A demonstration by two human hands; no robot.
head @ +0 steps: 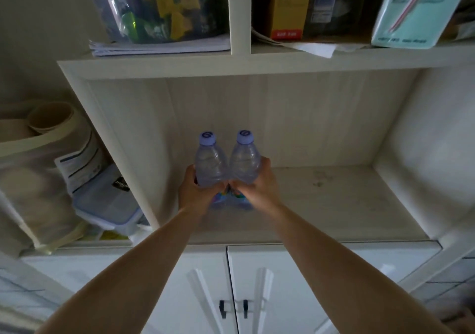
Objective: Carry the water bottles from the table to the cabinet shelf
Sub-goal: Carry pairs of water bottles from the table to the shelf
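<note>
You face a pale wood cabinet shelf (334,205) above white doors (257,295). Over its left half, your left hand (194,192) grips one water bottle (209,164) and your right hand (259,184) grips another bottle (244,161), both upright, sides touching.

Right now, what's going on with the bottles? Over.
Left hand grips left bottle; right hand grips right bottle. Both upright, over open shelf. Nothing in the way.

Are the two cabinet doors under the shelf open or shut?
Shut. The cabinet doors lie flush with each other, edges meeting in a thin seam, their dark handles side by side below the shelf.
</note>
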